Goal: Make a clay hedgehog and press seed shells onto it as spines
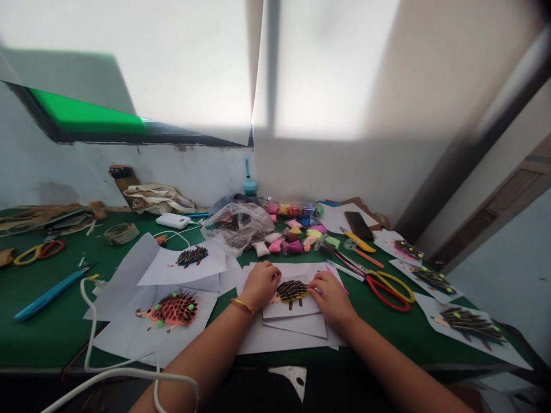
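A small white paper (293,307) with a yellow and black hedgehog figure (291,290) lies on a stack of white sheets in front of me. My left hand (259,284), with a gold bangle at the wrist, rests curled at the figure's left end. At its right end my right hand (331,297) has its fingers bent down onto the figure. Whether either hand pinches anything small is hidden.
On the green table (43,332) lie other hedgehog papers: red (171,310), dark (191,256), and several at the right (467,321). Red-yellow scissors (387,285), coloured clay pieces (297,236), a plastic bag (236,225), phone (358,225), blue tool (49,295), white cable (90,338).
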A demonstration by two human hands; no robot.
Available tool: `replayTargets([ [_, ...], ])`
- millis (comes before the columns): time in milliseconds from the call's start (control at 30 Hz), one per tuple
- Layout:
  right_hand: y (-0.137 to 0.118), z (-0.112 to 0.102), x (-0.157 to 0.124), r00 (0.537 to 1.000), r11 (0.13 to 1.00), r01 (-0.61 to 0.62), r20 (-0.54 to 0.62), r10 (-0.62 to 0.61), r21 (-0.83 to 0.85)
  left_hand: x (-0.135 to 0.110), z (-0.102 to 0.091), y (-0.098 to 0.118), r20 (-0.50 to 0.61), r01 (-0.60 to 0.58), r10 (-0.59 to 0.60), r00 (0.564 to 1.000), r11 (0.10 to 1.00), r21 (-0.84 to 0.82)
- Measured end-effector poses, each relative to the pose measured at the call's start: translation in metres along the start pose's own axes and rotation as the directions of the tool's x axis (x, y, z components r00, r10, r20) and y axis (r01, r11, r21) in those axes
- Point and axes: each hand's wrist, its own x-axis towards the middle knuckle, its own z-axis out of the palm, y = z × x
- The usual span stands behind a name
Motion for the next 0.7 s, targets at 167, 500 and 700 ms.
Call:
replayTargets([
  [167,-0.0001,-0.0003,-0.0016,0.999,1.0,0.0,-0.048,0.001,0.031,0.0,-0.0006,-0.0001,0.007,0.005,-0.005,1.0,1.0,-0.004],
  [500,-0.0022,-0.001,-0.0017,0.999,0.999,0.025,-0.019,-0.026,-0.044,0.0004,-0.0008,0.0004,0.01,0.01,-0.01,1.0,1.0,-0.007],
  [700,-0.0041,-0.0017,-0.0007,0.999,0.995,0.046,0.019,-0.045,-0.094,0.0,-0.0003,-0.0004,0.004,0.004,-0.004,1.0,1.0,-0.01],
])
